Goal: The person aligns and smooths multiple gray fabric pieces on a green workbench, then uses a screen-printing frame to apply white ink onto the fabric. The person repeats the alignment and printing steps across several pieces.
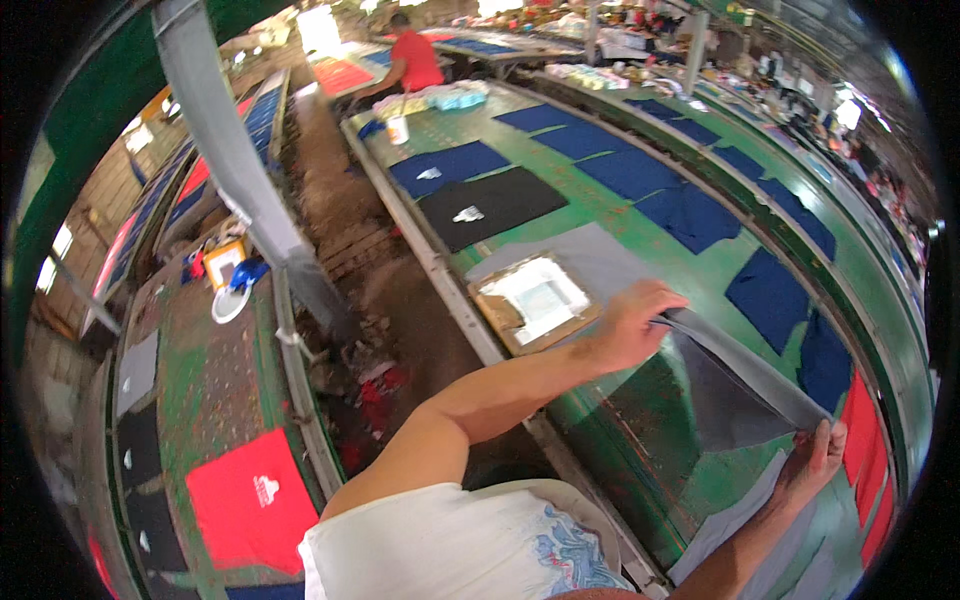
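Between my two hands a dark grey fabric piece (pixel 735 400) is stretched, its upper edge folded over and its lower part hanging toward the green table (pixel 640 425). My left hand (pixel 635 325) pinches one corner, and my right hand (pixel 815 458) grips the other end of that edge. Just left of my left hand, a wooden screen-printing frame (pixel 535 300) with a white mesh lies partly on a flat grey fabric piece (pixel 590 250). More light grey fabric (pixel 740 510) lies on the table beneath my right forearm.
Farther along are a black printed piece (pixel 495 205), navy pieces (pixel 690 215) and a white tub (pixel 398 130). Red fabric (pixel 868 440) lies right of my right hand. Left, across an aisle, another table holds a red printed piece (pixel 250 500) beside a grey post (pixel 230 150). A person in red (pixel 412 60) stands far back.
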### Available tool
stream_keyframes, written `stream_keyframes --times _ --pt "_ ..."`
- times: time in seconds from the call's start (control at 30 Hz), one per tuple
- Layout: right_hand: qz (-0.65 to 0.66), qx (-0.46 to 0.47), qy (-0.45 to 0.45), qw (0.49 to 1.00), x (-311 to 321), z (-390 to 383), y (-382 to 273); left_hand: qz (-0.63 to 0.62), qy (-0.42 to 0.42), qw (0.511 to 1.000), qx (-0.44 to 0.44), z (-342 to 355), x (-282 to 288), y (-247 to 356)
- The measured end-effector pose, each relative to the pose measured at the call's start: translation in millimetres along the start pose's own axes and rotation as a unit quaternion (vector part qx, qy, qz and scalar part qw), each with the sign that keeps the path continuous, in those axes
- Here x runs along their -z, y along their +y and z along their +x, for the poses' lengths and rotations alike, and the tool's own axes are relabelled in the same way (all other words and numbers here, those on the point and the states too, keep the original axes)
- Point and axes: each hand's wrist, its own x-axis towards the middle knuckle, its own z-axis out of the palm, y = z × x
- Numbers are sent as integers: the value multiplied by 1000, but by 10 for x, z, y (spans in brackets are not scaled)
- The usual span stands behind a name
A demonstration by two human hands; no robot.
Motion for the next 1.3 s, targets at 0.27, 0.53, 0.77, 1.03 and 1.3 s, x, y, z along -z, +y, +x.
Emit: stream_keyframes --times 0.27,0.53,0.77,1.03,1.3 --pt "-121 91 -31 988 278 -103 -559 -82 42 994 -63 193 61 764" --pt "-339 181 11 923 468 -242 -615 -78 -34 993 -82 110 -11 1195" --pt "-351 267 -5 898 620 -345 -905 -104 -27 990 -87 62 -75 1348" --pt "-263 233 -65 934 824 -349 -1011 -77 -20 992 -94 9 -68 1488" --pt "-301 259 -29 917 1148 -358 -1014 -65 -11 998 -13 -132 29 1567"
